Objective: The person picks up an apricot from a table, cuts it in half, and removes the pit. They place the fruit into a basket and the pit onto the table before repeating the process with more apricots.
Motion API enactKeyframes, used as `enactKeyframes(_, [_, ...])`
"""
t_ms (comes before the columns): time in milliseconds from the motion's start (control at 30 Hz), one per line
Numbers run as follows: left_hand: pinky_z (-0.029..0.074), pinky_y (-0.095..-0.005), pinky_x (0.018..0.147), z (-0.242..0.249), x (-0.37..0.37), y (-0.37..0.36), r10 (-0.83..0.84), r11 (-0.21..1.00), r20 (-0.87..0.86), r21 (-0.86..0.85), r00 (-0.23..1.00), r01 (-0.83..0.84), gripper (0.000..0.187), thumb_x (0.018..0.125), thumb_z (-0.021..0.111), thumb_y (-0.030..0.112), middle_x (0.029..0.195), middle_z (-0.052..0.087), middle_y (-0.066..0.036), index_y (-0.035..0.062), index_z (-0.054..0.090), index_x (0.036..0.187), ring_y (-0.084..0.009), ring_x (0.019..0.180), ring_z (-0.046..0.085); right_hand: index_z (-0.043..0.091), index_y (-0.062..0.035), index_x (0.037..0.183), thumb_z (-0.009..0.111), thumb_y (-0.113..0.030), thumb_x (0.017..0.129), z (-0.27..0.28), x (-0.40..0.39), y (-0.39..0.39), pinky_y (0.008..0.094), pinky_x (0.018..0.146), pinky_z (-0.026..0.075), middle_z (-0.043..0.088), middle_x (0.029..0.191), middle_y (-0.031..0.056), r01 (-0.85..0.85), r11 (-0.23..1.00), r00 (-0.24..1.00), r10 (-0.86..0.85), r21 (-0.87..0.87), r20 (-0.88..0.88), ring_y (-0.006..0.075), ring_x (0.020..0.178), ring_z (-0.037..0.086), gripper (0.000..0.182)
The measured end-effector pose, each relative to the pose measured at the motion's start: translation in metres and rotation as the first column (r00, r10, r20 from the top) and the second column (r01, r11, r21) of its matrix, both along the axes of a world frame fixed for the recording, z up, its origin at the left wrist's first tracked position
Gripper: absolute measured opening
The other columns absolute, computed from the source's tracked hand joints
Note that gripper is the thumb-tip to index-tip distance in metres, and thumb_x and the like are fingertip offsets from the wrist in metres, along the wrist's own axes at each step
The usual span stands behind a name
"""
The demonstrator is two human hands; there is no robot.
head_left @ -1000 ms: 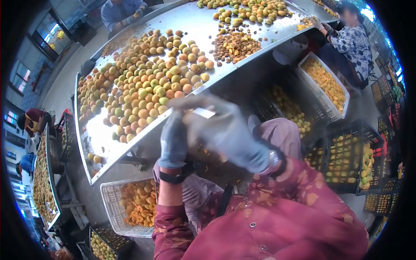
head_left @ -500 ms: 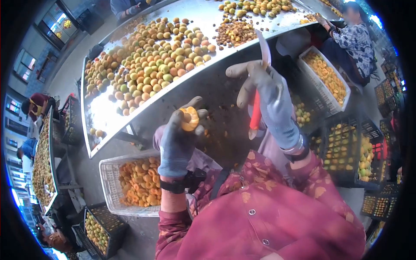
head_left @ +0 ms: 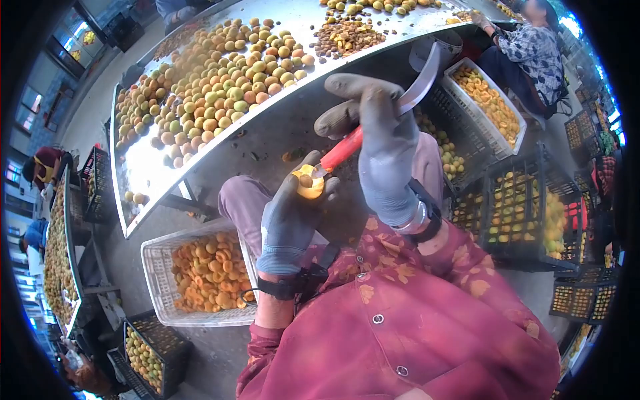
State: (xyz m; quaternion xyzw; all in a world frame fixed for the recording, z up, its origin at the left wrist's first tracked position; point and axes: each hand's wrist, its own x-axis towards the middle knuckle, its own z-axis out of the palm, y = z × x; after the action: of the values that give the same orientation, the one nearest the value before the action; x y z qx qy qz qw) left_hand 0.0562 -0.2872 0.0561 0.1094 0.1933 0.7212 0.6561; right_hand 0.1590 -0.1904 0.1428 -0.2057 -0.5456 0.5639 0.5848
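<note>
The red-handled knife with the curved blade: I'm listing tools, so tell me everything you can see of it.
The red-handled knife has a curved, silvery, metal-looking blade and a red, perhaps plastic handle with a small silvery tip at its lower end. It slants, blade towards the picture's upper right, held mid-length by the grey-gloved right hand, which hides part of it. The lower tip reaches the cut yellow-orange fruit; exact contact is unclear.
</note>
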Motion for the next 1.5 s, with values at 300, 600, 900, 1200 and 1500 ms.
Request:
enactKeyframes(300, [0.046,-0.0389,0.098,-0.006,0.006,-0.005,0.157,0.98,-0.12,-0.105,0.98,-0.17,0.049,0.099,0.041,0.02,0.129,0.049,-0.02,-0.0077,0.035,0.139,-0.0286,0.109,0.057,0.063,0.0033,0.094,0.061,-0.006,0.092,-0.02,0.016,-0.007,0.0201,0.063,0.045,0.064,0.082,0.0014,-0.242,0.953,0.959,0.206,0.183,0.195,0.0041,0.073,0.056,0.01])
enactKeyframes(600, [0.051,-0.0342,0.091,-0.01,0.001,-0.004,0.22,0.962,-0.72,0.047,0.658,-0.27,0.048,0.102,0.037,0.025,0.132,0.049,-0.018,-0.0078,0.039,0.136,-0.0225,0.102,0.061,0.07,0.0013,0.099,0.063,-0.007,0.089,-0.008,0.042,-0.014,0.0168,0.059,0.05,0.068,0.08,0.0028,-0.213,0.972,0.852,0.235,-0.1,0.468,0.003,0.065,0.06,0.015])
enactKeyframes(900, [0.052,-0.0304,0.088,0.001,0.007,-0.008,0.193,0.975,-0.359,-0.034,0.913,-0.219,0.049,0.101,0.039,0.029,0.128,0.052,-0.015,-0.0069,0.042,0.134,-0.0186,0.1,0.06,0.065,0.0027,0.098,0.067,-0.003,0.084,-0.014,0.049,-0.012,0.0209,0.069,0.051,0.068,0.091,0.0075,-0.253,0.967,0.857,0.212,0.025,0.47,0.0096,0.081,0.065,0.015])
enactKeyframes(1200, [0.048,-0.023,0.082,-0.001,0.007,-0.015,0.145,0.956,-0.674,-0.094,0.724,-0.279,0.047,0.101,0.039,0.031,0.11,0.063,-0.011,-0.0043,0.053,0.127,-0.0129,0.095,0.059,0.07,-0.0013,0.092,0.062,-0.015,0.09,-0.005,0.048,-0.007,0.0189,0.055,0.052,0.07,0.079,0.005,-0.256,0.967,0.766,0.211,-0.012,0.608,0.0069,0.06,0.063,0.016])
enactKeyframes(1500, [0.046,-0.0195,0.064,-0.001,0.004,-0.02,0.158,0.971,-0.569,-0.058,0.807,-0.231,0.049,0.101,0.042,0.036,0.097,0.066,-0.008,-0.0034,0.053,0.128,-0.0082,0.077,0.057,0.066,-0.0004,0.102,0.058,-0.019,0.095,-0.022,0.049,-0.001,0.0195,0.058,0.052,0.068,0.084,0.0059,-0.305,0.882,0.786,0.446,-0.358,0.428,0.0082,0.066,0.064,0.021])
